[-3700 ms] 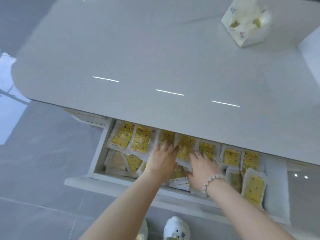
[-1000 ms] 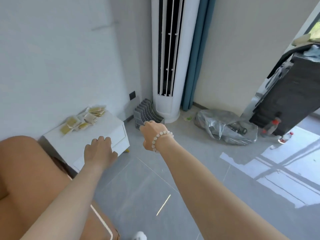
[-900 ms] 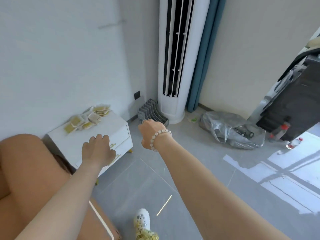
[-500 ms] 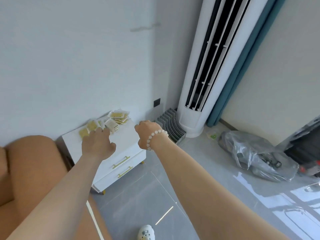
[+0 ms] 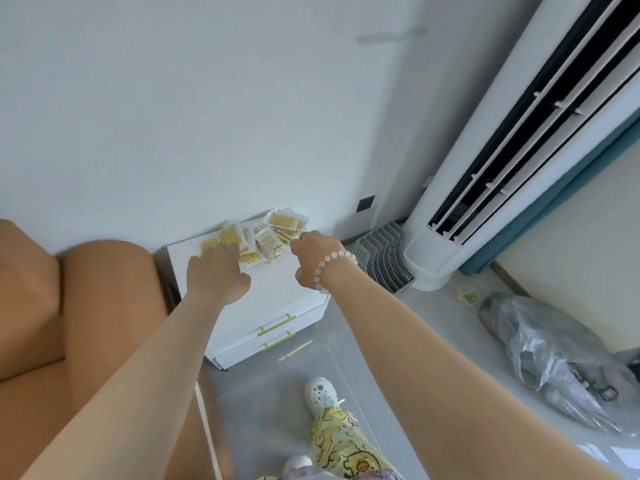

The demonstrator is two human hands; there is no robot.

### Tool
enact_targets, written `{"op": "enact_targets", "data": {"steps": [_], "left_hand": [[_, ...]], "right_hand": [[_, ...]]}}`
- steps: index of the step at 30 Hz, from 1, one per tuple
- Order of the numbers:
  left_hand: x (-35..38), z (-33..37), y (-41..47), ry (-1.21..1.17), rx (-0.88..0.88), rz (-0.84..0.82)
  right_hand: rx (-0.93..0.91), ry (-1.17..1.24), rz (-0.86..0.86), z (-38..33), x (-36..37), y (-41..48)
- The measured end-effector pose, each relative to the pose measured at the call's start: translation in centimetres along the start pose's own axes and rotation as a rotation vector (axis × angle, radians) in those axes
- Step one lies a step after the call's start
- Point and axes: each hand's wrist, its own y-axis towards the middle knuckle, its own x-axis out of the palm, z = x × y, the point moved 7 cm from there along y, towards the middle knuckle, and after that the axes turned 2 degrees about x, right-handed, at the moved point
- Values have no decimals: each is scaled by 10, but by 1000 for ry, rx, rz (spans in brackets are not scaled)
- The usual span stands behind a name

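White-walled corner: the cabinet (image 5: pixel 277 292) has drawn close. On it the yellow packets (image 5: pixel 268 242) lie just beyond the loosely spread, empty fingers of the left hand (image 5: pixel 216 271). The fingers of the right hand (image 5: pixel 317 261) curl beside the pile, and whether they hold anything is hidden. Picking up seems next.

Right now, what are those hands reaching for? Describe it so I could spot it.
Find the tall white air conditioner; left of it, against the wall, stands a low white cabinet with gold handles. On its top lies a loose heap of small packets, the only yellow-printed things on that white surface.
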Motion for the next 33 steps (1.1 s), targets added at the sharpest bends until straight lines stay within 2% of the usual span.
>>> {"op": "enact_targets", "data": {"steps": [7,15,23,30,33], "left_hand": [[27,-38,52,30,-60,-64],[59,-71,152,50,-95,-131],[115,-92,226,-31,-126,-222],[170,-135,227,-130,-205,-261],[199,-149,232,-191,-223,-302]], "right_hand": [[-113,-49,-65,-17,14,83],[-175,-35,-232,-17,53,206],[-89,-101,-437,13,107,293],[-46,-85,-466,-23,150,338],[65,-39,-466,-32,181,355]]}}
